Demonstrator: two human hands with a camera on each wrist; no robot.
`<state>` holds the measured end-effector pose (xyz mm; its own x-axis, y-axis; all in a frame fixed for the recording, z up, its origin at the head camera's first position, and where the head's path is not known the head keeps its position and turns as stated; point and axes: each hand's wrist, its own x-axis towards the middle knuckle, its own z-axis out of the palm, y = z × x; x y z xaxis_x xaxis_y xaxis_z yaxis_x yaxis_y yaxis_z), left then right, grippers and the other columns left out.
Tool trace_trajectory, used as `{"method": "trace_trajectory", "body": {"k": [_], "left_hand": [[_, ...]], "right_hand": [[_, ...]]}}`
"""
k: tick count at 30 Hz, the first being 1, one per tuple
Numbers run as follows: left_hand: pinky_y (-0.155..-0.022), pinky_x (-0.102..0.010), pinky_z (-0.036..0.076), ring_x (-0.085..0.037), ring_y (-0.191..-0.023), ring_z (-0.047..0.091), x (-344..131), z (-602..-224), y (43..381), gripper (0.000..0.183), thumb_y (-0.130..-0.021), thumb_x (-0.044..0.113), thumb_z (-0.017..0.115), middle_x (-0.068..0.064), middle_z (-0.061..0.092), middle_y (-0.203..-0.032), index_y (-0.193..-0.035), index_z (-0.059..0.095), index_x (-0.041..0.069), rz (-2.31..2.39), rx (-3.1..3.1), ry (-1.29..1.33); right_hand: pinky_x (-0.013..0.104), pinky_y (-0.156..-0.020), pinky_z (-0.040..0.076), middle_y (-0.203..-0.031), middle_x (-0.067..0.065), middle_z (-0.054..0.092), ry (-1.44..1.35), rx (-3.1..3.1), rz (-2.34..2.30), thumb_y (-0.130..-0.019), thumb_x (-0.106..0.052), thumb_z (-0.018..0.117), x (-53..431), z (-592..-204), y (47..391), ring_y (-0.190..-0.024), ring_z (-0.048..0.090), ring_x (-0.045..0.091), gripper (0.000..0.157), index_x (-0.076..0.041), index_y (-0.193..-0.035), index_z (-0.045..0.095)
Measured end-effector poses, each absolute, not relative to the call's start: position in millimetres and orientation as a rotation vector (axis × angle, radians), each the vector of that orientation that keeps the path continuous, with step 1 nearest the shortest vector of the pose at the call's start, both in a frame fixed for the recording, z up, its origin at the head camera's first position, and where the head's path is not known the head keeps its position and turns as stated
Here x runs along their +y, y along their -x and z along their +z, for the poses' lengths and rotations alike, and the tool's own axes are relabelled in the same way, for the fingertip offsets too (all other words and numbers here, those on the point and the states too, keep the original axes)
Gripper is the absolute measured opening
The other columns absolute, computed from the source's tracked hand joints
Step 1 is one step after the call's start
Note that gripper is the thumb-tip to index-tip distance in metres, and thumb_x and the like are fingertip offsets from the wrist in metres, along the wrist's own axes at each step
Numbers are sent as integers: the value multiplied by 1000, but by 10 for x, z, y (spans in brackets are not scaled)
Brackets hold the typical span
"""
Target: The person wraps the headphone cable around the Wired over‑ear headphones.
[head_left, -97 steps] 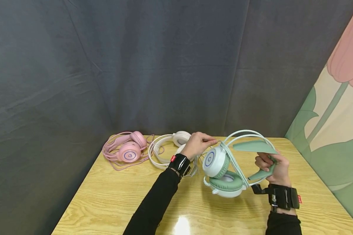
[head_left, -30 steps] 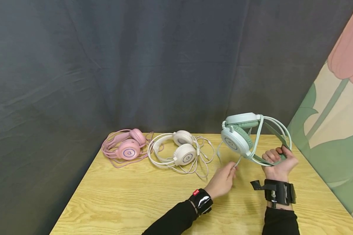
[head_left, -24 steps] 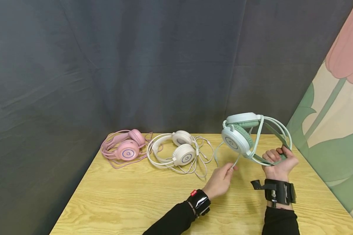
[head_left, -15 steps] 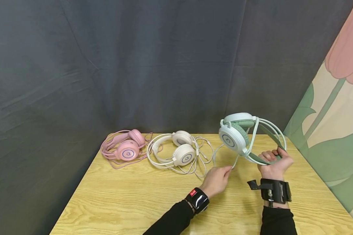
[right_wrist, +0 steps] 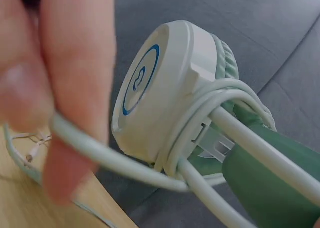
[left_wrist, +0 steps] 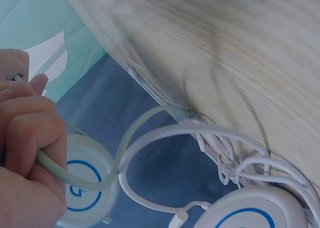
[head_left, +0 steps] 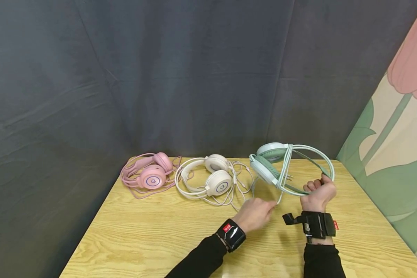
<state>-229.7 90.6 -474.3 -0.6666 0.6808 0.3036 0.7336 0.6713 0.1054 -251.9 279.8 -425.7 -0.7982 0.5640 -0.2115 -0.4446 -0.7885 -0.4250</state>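
Note:
My right hand (head_left: pixel 319 194) grips the headband of the mint-green headphones (head_left: pixel 269 172), holding them raised over the table with the ear cups pointing left. Several turns of their pale green cable (right_wrist: pixel 112 158) are wound around the headband wires beside the ear cups. Below and left of the cups, my left hand (head_left: pixel 255 213) pinches that cable between thumb and curled fingers. In the left wrist view a length of the cable (left_wrist: pixel 75 180) leaves the fist and loops toward the table. The right wrist view shows it stretched from the fingertips to the windings.
White headphones (head_left: pixel 218 183) with a loose tangled cord lie left of my hands. Farther left rest pink headphones (head_left: pixel 153 180) with their cord. Behind the wooden table (head_left: pixel 142 235) hangs a dark curtain (head_left: pixel 194 85), and a flower-print panel (head_left: pixel 396 154) stands at the right.
Earlier my left hand was up by the ear cup, and the cups hung lower. Over the last second the headphones have tilted, coming lower and left, while my left hand drew the cable slightly left.

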Motion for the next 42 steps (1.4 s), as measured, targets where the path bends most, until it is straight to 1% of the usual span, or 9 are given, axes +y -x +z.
{"method": "trace_trajectory", "body": {"k": [3, 6, 11, 16, 22, 27, 31, 36, 42], "left_hand": [[-46, -14, 35, 0, -52, 47, 861, -4731, 2306, 12, -100, 24, 55, 13, 50, -61, -95, 66, 23, -331, -2653, 1119], [-45, -15, 34, -1, -52, 47, 824, -4720, 2310, 18, -101, 25, 52, 13, 47, -59, -85, 60, 22, -339, -2652, 1105], [-46, -15, 32, 0, -51, 44, 782, -4680, 2314, 25, -102, 29, 51, 14, 43, -57, -79, 59, 23, -333, -2615, 1095], [-48, -14, 32, 1, -51, 43, 768, -4577, 2337, 29, -102, 31, 52, 15, 42, -56, -74, 58, 24, -284, -2555, 1101], [-47, -16, 35, 0, -53, 49, 765, -4371, 2377, 25, -100, 32, 54, 15, 49, -58, -79, 64, 25, -243, -2520, 1085], [-45, -19, 36, -2, -54, 51, 744, -4257, 2434, 21, -99, 35, 57, 14, 51, -60, -83, 68, 26, -212, -2512, 1066], [-44, -20, 34, -2, -54, 50, 681, -4167, 2493, 21, -97, 35, 60, 13, 50, -60, -80, 66, 25, -203, -2484, 1101], [-49, -22, 38, -3, -58, 53, 606, -4011, 2569, 23, -96, 35, 62, 15, 55, -64, -75, 63, 25, -209, -2460, 1133], [-51, -17, 35, 0, -60, 49, 561, -3789, 2623, 14, -96, 32, 62, 13, 57, -75, -92, 72, 24, -345, -2452, 1182]], "right_hand": [[25, -49, 4, -58, -2, 11, 457, -559, 2453, -96, -1, 38, 2801, -4272, 2529, -43, 11, 11, 35, -11, -63, 32], [26, -49, 5, -59, -1, 11, 482, -617, 2411, -96, -2, 40, 2804, -4292, 2527, -44, 11, 12, 33, -10, -65, 34], [27, -48, 5, -56, -2, 13, 484, -774, 2280, -96, -1, 42, 2774, -4343, 2528, -42, 13, 11, 33, -10, -65, 36], [28, -43, 7, -54, -3, 20, 397, -940, 2097, -93, 7, 40, 2712, -4364, 2538, -36, 18, 8, 32, -8, -65, 41], [21, -34, 16, -56, -3, 36, 315, -1077, 1956, -92, 9, 42, 2666, -4362, 2546, -33, 28, 7, 25, -6, -79, 58], [20, -33, 17, -53, -3, 37, 215, -1136, 1900, -89, 12, 40, 2668, -4363, 2559, -33, 30, 7, 27, -5, -79, 58], [20, -34, 20, -49, -2, 41, 180, -1159, 1862, -84, 16, 38, 2702, -4365, 2562, -33, 33, 7, 32, -5, -78, 60], [18, -36, 25, -46, -4, 45, 204, -1220, 1758, -78, 18, 40, 2779, -4364, 2575, -34, 37, 5, 34, -10, -70, 57], [17, -43, 34, -50, -13, 47, 278, -1480, 1493, -78, 15, 49, 2877, -4381, 2574, -40, 41, 0, 39, -22, -71, 55]]}}
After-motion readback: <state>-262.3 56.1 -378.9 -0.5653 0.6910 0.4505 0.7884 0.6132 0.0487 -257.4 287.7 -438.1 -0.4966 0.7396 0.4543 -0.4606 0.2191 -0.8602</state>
